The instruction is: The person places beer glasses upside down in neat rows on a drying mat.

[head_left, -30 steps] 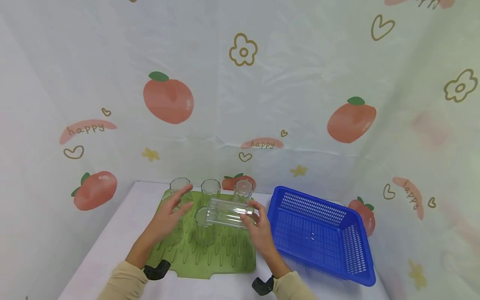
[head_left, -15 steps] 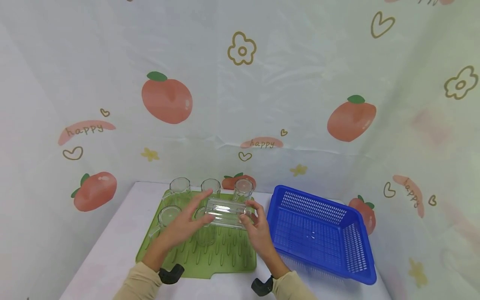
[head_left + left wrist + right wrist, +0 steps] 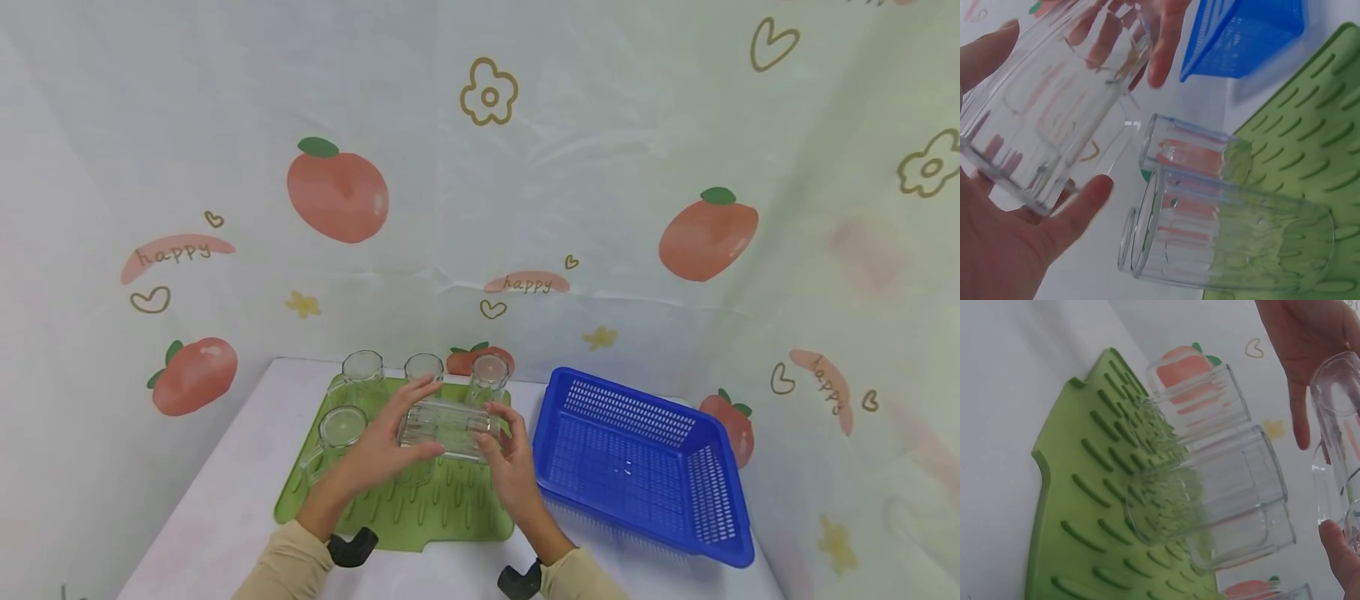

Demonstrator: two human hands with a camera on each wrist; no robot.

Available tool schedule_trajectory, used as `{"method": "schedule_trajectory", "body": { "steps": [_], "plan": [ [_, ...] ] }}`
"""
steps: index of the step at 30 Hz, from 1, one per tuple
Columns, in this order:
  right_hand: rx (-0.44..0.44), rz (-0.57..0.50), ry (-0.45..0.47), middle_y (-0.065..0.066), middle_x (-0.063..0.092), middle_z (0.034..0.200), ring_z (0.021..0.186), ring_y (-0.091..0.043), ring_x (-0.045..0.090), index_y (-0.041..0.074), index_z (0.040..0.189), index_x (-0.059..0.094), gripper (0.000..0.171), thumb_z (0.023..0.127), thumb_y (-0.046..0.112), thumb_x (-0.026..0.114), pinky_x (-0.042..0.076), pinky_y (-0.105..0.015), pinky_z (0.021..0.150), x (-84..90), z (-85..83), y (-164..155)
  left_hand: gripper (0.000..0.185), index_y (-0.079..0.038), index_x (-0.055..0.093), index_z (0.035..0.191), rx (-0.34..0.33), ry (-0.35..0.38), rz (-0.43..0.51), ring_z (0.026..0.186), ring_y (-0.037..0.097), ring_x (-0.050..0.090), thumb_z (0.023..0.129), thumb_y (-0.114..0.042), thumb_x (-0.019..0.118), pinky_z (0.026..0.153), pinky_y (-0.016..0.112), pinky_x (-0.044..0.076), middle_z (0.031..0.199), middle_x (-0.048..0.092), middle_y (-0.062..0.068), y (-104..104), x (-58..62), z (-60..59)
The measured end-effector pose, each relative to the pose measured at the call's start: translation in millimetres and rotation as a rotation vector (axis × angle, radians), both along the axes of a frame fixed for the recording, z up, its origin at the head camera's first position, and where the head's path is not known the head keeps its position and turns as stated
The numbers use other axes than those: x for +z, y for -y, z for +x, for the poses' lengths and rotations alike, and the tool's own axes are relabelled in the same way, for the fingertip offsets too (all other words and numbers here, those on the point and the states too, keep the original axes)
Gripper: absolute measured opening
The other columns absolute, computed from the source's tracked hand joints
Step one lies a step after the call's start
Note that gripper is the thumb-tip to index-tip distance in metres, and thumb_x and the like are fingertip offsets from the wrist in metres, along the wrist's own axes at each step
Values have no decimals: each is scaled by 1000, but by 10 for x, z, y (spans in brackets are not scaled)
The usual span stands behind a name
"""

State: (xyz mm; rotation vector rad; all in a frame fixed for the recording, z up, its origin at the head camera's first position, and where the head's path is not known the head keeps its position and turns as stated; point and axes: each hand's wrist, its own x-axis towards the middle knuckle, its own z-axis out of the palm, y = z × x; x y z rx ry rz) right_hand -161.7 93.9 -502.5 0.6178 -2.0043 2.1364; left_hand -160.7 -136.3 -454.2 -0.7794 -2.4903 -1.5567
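Observation:
Both hands hold a clear glass mug (image 3: 450,429) lying sideways above the green mat (image 3: 468,521). My left hand (image 3: 378,450) spans its left end, thumb below and fingers above. At the other end, my right hand (image 3: 513,475) grips it between thumb and fingers. The left wrist view shows the handle (image 3: 1127,128) on the side of this mug. Other glass mugs stand on the mat: a front-left mug (image 3: 343,429), and a back row with a left mug (image 3: 365,368), a middle mug (image 3: 424,367) and a right mug (image 3: 491,375). Another mug (image 3: 416,477) is partly hidden behind the held one.
A blue plastic basket (image 3: 731,500) with perforated walls sits to the right of the mat on the white table (image 3: 225,500). A white curtain (image 3: 600,125) printed with fruit hangs behind and at the sides.
My left hand has come in from the left and now takes hold of the mug's left end. My right hand keeps its grip; the mug has shifted slightly left.

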Motion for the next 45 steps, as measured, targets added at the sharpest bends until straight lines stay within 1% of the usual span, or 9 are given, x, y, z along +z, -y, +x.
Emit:
{"method": "schedule_trajectory", "body": {
  "steps": [3,6,13,16,21,30,34,40,45],
  "plan": [
    [66,-57,24,-18,36,149,124,-9,62,-5,147,29,47,107,7,50,56,-24,97,-31,13,1,82,-30,36,157,-3,-28,15,155,42,25,88,-24,81,109,76,35,168,27,6,-40,-4,-13],
    [129,-89,66,-11,34,148,128,-7,59,-4,148,24,50,107,9,51,56,-23,98,-55,21,-4,83,-30,38,155,-7,-59,27,153,38,30,86,-22,83,110,72,37,165,32,6,-77,-5,-33],
    [160,-23,92,-24,32,149,135,-43,52,-3,148,27,58,103,11,60,58,-29,98,-61,13,-32,76,-29,47,149,13,-121,-17,143,27,44,84,-25,85,108,60,45,154,44,1,-128,1,-59],
    [159,39,115,-25,34,150,134,-47,51,-1,148,30,59,101,11,63,58,-28,96,-60,8,-52,70,-26,52,143,29,-150,-10,134,22,51,82,-25,87,102,49,52,146,50,-1,-140,-2,-71],
    [126,152,154,-19,43,150,131,-41,55,6,148,38,57,98,7,66,57,-23,92,-64,-8,-111,63,-27,58,133,42,-181,28,131,17,51,79,-23,90,102,37,52,140,52,-2,-151,-15,-99],
    [50,484,21,-11,50,151,134,-33,58,20,151,42,68,92,23,77,56,-37,104,-59,-42,-297,73,-34,54,142,75,-203,-43,133,17,53,78,-30,90,103,46,53,144,52,-6,-235,-1,-143],
    [42,559,-37,-10,49,151,136,-34,55,20,151,42,74,88,28,81,56,-44,103,-30,-62,-369,73,-33,54,142,76,-212,-89,135,17,53,78,-32,90,104,46,53,147,51,-6,-290,32,-147],
    [39,716,-49,-9,39,160,144,-30,47,17,155,37,75,93,37,74,50,-51,109,53,-70,-507,69,-26,60,138,72,-276,-171,140,18,49,77,-30,91,108,45,51,148,51,-7,-376,68,-202],
    [-63,860,-109,-9,38,161,144,-32,47,14,155,38,67,99,38,66,49,-54,110,114,-109,-638,65,-25,62,136,57,-275,-243,137,23,51,77,-29,90,104,47,53,147,54,-3,-484,31,-235]
  ]
}}
